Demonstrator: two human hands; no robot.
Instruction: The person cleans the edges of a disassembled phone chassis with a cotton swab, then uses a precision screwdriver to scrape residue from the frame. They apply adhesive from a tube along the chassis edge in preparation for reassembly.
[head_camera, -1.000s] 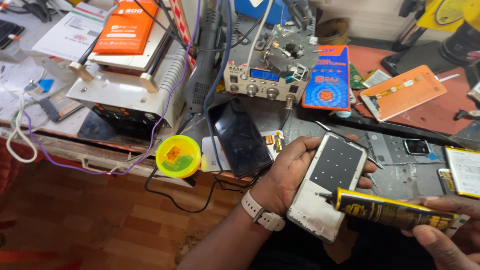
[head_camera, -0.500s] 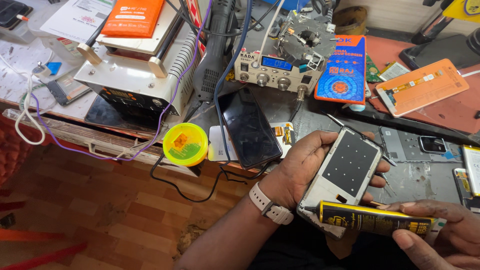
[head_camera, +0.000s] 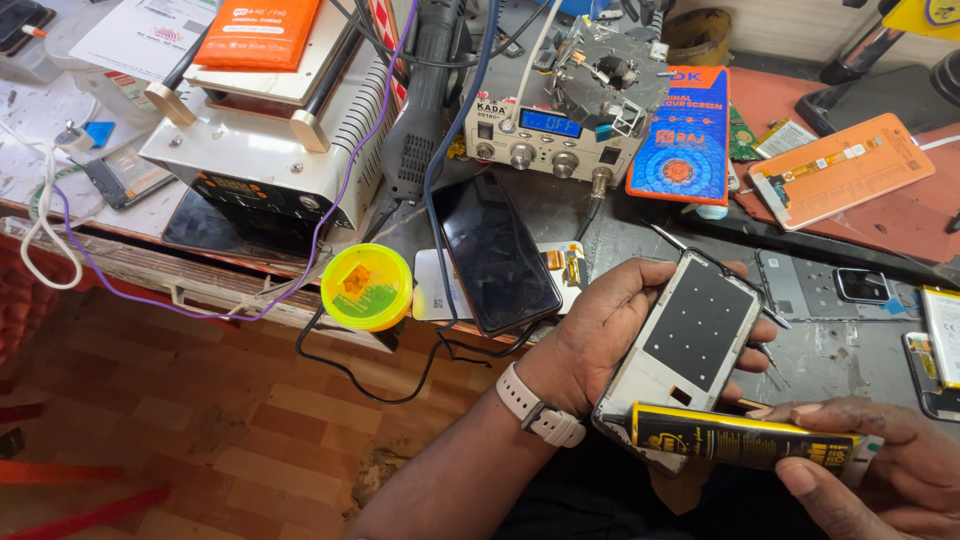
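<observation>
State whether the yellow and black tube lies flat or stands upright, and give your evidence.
Lying roughly flat. The tube runs sideways in the right hand, its nozzle end over the lower edge of the phone frame held in the left hand.

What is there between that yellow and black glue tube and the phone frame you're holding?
Nothing visible. The right hand holds the glue tube with its tip right at the lower edge of the phone frame, which the left hand cradles from beneath.
</observation>
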